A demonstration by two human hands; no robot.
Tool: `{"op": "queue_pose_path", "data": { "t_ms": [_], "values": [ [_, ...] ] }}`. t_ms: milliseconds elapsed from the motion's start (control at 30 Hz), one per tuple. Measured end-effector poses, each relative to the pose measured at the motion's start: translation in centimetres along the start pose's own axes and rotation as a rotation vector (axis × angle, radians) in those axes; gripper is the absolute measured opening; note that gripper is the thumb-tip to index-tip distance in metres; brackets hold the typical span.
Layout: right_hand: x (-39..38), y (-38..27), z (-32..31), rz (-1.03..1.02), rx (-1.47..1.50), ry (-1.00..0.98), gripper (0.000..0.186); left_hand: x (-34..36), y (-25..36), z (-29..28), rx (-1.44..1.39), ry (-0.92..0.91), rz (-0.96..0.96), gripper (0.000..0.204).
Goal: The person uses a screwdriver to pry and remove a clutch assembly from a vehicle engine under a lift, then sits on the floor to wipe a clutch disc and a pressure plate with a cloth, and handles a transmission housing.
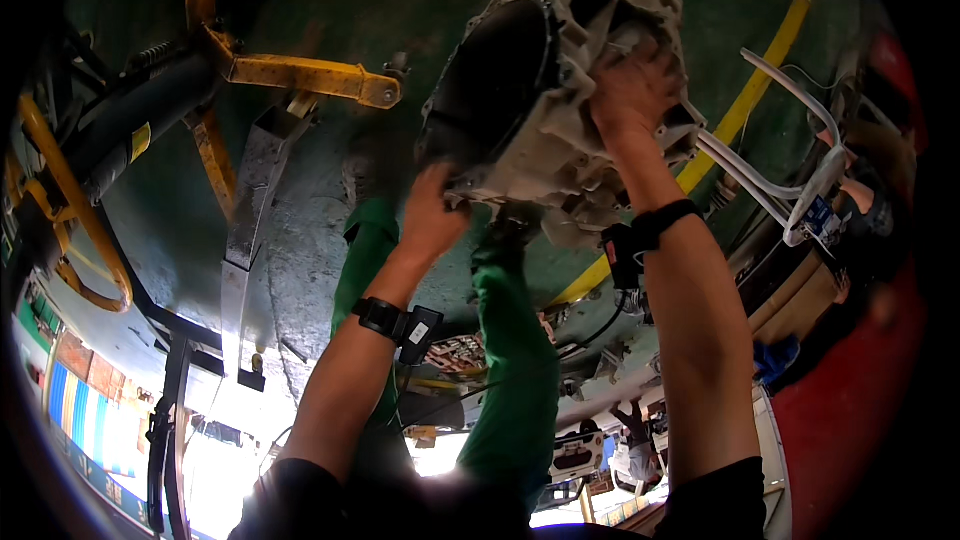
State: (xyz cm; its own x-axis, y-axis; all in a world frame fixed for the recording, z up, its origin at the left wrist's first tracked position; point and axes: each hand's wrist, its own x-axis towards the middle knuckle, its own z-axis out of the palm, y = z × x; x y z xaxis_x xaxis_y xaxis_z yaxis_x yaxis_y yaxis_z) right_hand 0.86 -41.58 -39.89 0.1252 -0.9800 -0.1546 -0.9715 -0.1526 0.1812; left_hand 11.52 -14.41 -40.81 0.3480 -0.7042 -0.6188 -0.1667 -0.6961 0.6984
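Between my hands is a large, pale metal gearbox housing [545,145], tilted, with a wide round dark opening facing left and a ribbed, bolted rim. My left hand [435,215] is closed around the lower left edge of that rim, its fingertips partly hidden and slightly blurred. Higher up, my right hand [635,90] grips the cast ribs on the housing's right side, with the fingers blurred against the metal. Both forearms carry black straps with small devices. Below the housing are my legs in green trousers [515,340].
A yellow hoist-like frame [300,75] with a black cylinder stands at the left, beside a grey metal beam [250,195]. A yellow floor line [755,70] runs past the housing. White bent tubing [800,120] is at the right, near another person's arm [858,195] and a red surface [840,440].
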Motion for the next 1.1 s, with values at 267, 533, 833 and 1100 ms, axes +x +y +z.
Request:
{"op": "queue_pose_path", "data": {
  "t_ms": [267, 533, 833, 1100],
  "values": [
    [-0.3, 0.5, -0.8, -0.006, 0.143, -0.086, 0.055, -0.5, -1.6, 3.4, 0.038, 0.313, -0.027, 0.049],
    [-2.8, 1.7, -0.3, -0.219, 0.175, -0.061, 0.057, -6.0, -2.7, 9.0, -0.156, 0.307, -0.222, 0.053],
    [-5.2, 2.6, 1.4, -0.385, 0.114, 0.117, 0.054, -11.0, -2.0, 12.8, -0.386, 0.263, -0.14, 0.064],
    [-6.1, 2.3, 2.1, -0.447, 0.156, 0.203, 0.054, -11.7, -4.6, 11.7, -0.427, 0.013, -0.1, 0.061]
  ]
}}
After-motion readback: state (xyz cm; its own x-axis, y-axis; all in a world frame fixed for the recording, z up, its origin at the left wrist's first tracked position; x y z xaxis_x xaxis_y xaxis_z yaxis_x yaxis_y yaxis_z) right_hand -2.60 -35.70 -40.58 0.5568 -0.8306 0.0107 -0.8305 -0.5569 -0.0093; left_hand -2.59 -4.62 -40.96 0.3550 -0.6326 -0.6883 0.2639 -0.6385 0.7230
